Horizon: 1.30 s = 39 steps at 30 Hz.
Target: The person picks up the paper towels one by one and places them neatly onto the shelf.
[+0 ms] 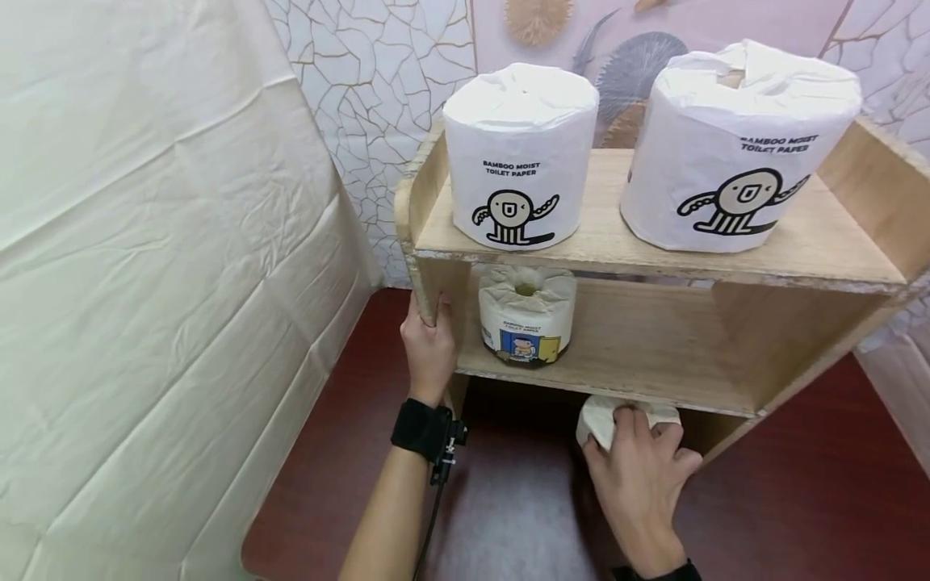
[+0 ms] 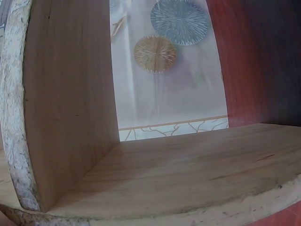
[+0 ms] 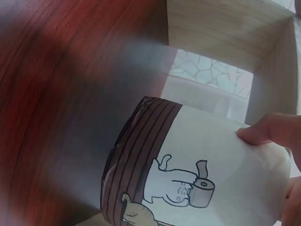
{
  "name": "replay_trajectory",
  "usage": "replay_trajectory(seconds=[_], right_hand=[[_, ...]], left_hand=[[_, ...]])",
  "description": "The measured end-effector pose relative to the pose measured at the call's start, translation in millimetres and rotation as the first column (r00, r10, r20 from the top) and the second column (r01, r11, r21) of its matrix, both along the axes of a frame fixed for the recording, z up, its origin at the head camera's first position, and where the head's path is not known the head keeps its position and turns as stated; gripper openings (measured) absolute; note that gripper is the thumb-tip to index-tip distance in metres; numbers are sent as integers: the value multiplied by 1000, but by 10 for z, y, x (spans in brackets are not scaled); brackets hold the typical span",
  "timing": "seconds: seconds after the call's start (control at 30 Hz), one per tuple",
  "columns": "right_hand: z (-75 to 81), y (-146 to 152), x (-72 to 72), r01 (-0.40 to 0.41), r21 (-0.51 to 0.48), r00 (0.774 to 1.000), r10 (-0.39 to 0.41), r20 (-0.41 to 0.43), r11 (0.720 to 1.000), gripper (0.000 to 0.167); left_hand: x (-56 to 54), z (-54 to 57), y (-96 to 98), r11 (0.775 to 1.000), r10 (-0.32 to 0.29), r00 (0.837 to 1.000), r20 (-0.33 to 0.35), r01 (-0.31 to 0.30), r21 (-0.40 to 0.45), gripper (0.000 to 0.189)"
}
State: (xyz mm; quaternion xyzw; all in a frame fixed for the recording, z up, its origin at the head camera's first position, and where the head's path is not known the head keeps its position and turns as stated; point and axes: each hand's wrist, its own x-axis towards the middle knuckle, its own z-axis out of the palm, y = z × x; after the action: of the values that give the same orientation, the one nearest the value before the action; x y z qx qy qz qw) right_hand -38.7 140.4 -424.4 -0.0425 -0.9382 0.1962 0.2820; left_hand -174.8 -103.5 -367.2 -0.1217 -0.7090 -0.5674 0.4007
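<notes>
My left hand (image 1: 430,349) grips the left side panel of a small wooden shelf (image 1: 647,343), thumb and fingers on either side of its edge. In the left wrist view the shelf's bare boards (image 2: 70,94) fill most of the picture. My right hand (image 1: 643,476) holds a wrapped toilet roll (image 1: 596,423) from above, at the opening of the bottom compartment, towards its right side. The right wrist view shows that roll's wrapper (image 3: 211,150), with a brown striped band and a cartoon animal, and my thumb (image 3: 263,131) pressed against it.
Two large white toilet rolls stand on the top board, one on the left (image 1: 519,153) and one on the right (image 1: 734,153). A smaller roll (image 1: 526,315) sits at the left of the middle board. Beside the reddish-brown table (image 1: 320,476) hangs a pale cloth (image 1: 160,282).
</notes>
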Motion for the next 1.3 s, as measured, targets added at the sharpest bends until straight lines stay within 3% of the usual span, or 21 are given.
replay_trajectory(seconds=[0.23, 0.87, 1.03, 1.3], right_hand=[[53, 13, 126, -44, 15, 999, 45, -27, 999, 44], [148, -32, 415, -156, 85, 982, 164, -99, 984, 39], [232, -15, 469, -149, 80, 983, 156, -92, 986, 39], [430, 35, 533, -167, 110, 972, 182, -148, 980, 36]], left_hand=[[2, 9, 15, 1000, -5, 1000, 25, 5, 12, 40], [-3, 4, 7, 1000, -5, 1000, 6, 5, 18, 41], [-14, 12, -4, 1000, -6, 1000, 2, 6, 29, 39], [-11, 7, -2, 1000, -9, 1000, 15, 8, 25, 37]])
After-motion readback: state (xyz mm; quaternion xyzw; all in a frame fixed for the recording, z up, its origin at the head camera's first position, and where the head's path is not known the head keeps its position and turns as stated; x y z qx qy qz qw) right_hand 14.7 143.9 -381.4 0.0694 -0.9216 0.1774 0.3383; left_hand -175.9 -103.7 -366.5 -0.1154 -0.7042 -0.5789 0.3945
